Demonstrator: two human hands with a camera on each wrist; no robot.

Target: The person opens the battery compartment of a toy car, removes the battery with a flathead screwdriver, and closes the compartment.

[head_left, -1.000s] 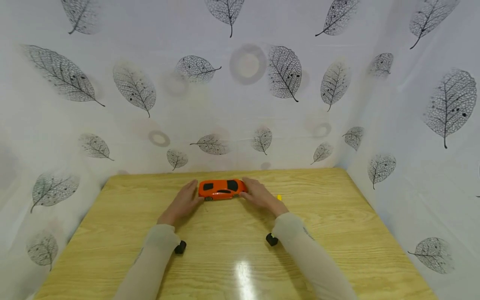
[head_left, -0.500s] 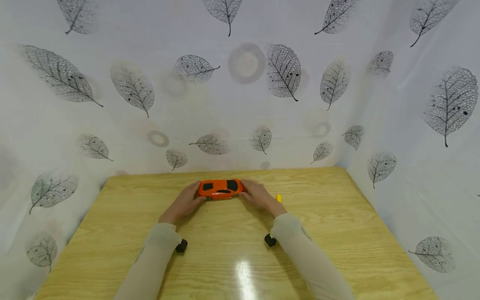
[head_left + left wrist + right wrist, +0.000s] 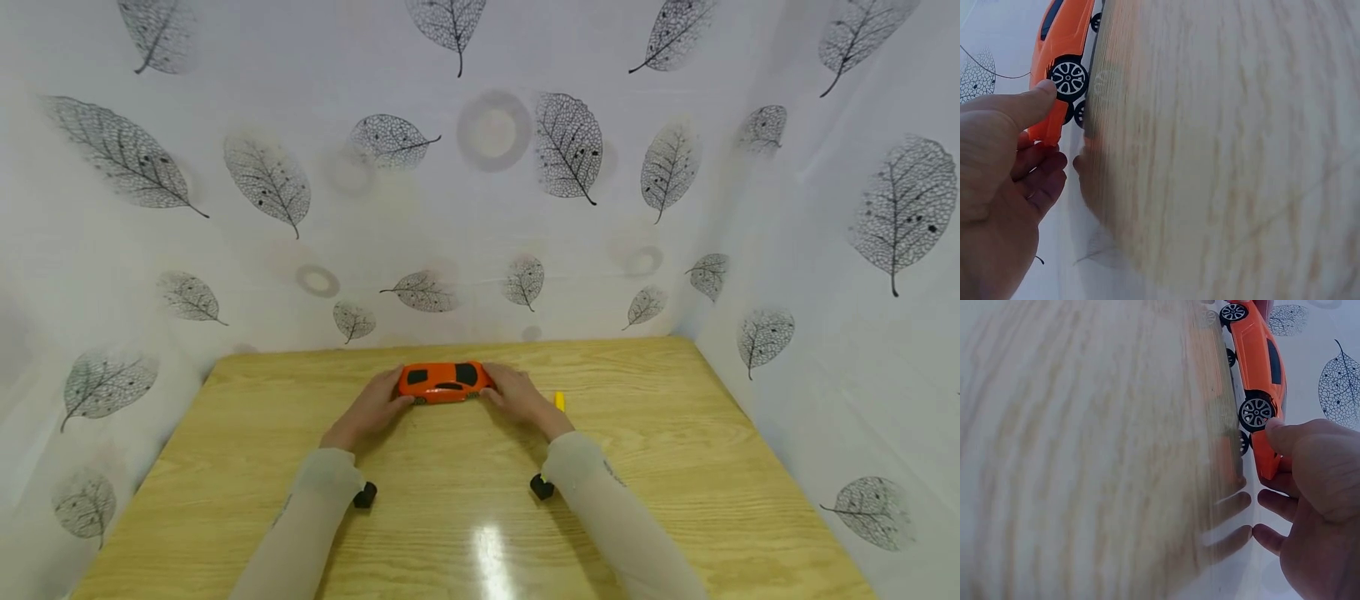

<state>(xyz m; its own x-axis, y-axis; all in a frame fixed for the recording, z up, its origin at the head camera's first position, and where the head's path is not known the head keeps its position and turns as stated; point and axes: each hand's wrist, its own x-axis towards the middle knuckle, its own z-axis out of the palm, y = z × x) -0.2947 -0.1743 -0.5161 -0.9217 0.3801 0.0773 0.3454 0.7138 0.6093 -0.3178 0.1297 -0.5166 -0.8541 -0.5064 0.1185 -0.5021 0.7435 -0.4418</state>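
Note:
An orange toy car (image 3: 444, 383) with dark windows lies crosswise near the far edge of the wooden table, between my two hands. My left hand (image 3: 372, 406) grips its left end; in the left wrist view the thumb presses beside a spoked wheel (image 3: 1069, 78) and the fingers curl round the end. At the other end my right hand (image 3: 517, 396) pinches the car, thumb by the wheel (image 3: 1256, 413) and fingers behind, some of them spread. The wheels sit at or just above the tabletop; I cannot tell if all of them touch.
A small yellow stick-like object (image 3: 559, 401) lies on the table (image 3: 675, 467) just beyond my right wrist, partly hidden by it. White cloth (image 3: 480, 217) printed with dark leaves stands behind the table and along both sides.
Both hands have closed in on the ends of the car, which has hardly moved. More of the yellow object shows beside my right wrist.

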